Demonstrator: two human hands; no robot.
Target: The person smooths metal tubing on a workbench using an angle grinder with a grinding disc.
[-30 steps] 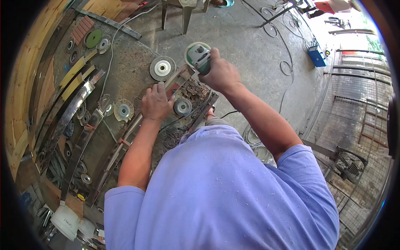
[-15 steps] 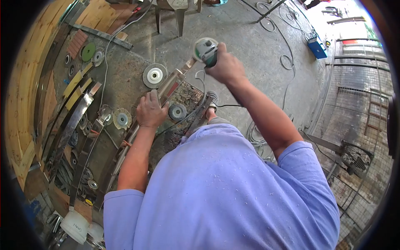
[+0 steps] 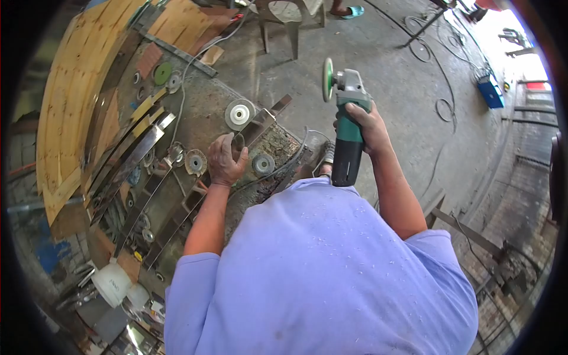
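My right hand (image 3: 368,125) is wrapped around the green and black body of an angle grinder (image 3: 347,133). The grinder is lifted off to the right of the bar, its green-faced disc (image 3: 328,80) turned on edge. My left hand (image 3: 226,161) lies against a long metal bar (image 3: 258,126), fingers extended and thumb apart. Under that hand the middle of the bar is hidden. Close by on the floor are a white-hubbed disc (image 3: 239,115), a grey disc (image 3: 263,164) and a tan flap disc (image 3: 195,161).
Curved shiny metal strips (image 3: 148,139) and wooden boards (image 3: 77,112) lie to the left. A plastic chair (image 3: 290,23) stands at the top. A blue box (image 3: 490,90) and loose cables (image 3: 445,109) are at the right. A white bucket (image 3: 111,284) sits lower left.
My right hand has drawn the grinder away from the bar's far end, rightward and back, turning its disc on edge. My left hand stays at the bar. The whole view has shifted.
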